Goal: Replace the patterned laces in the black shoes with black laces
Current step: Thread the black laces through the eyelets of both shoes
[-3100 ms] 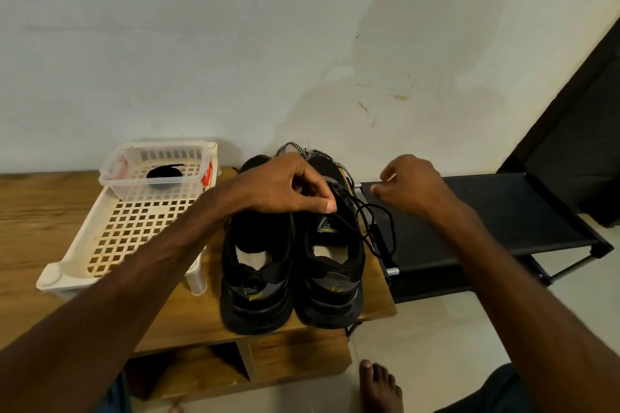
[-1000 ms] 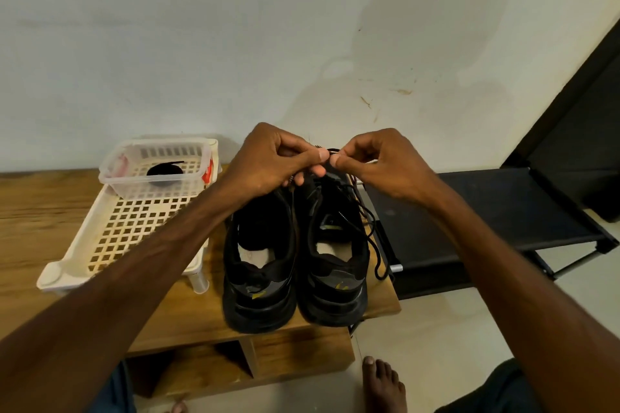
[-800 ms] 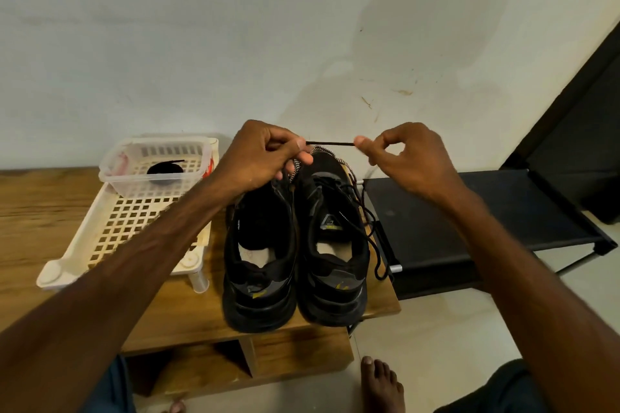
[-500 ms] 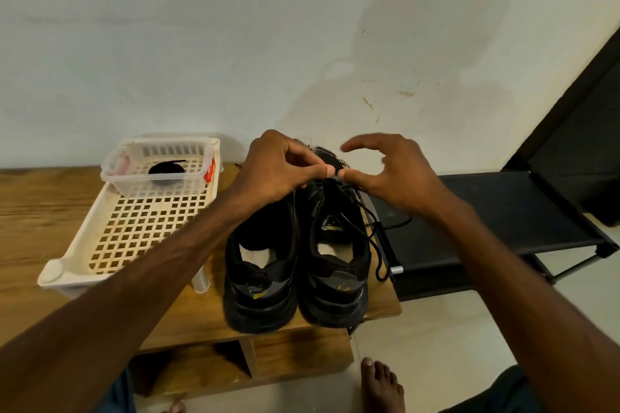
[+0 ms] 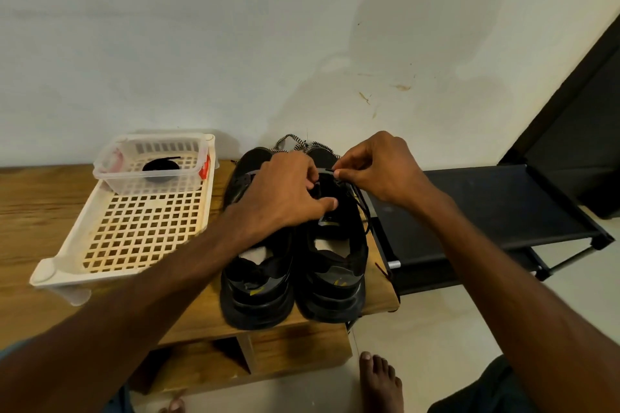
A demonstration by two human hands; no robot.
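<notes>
Plainly the job is around its middle, judging by the head view. The patterned laces [image 5: 295,142] lie in a loose heap against the wall behind the toes, so they seem to be out of both black shoes. A black lace [image 5: 364,208] is partly in the shoe nearer the rack [image 5: 332,278], with loose strands trailing down its side and over the table [image 5: 33,211] edge. The shoe nearer the tray [image 5: 258,285] shows no lace where it is visible, though an arm covers much of it. A second black lace [image 5: 160,167] sits coiled in the small clear basket [image 5: 110,174] on the cream tray [image 5: 60,265], untouched. So what is left, I judge, is finishing this lacing and then doing the other shoe.

The right grip [image 5: 379,171] pinches the tip of the black lace between thumb and forefinger, just above the front eyelets. The left grip [image 5: 285,191] lies curled over the same shoe's upper, close beside the right one; whether it holds the lace or only steadies the shoe, I cannot tell.
</notes>
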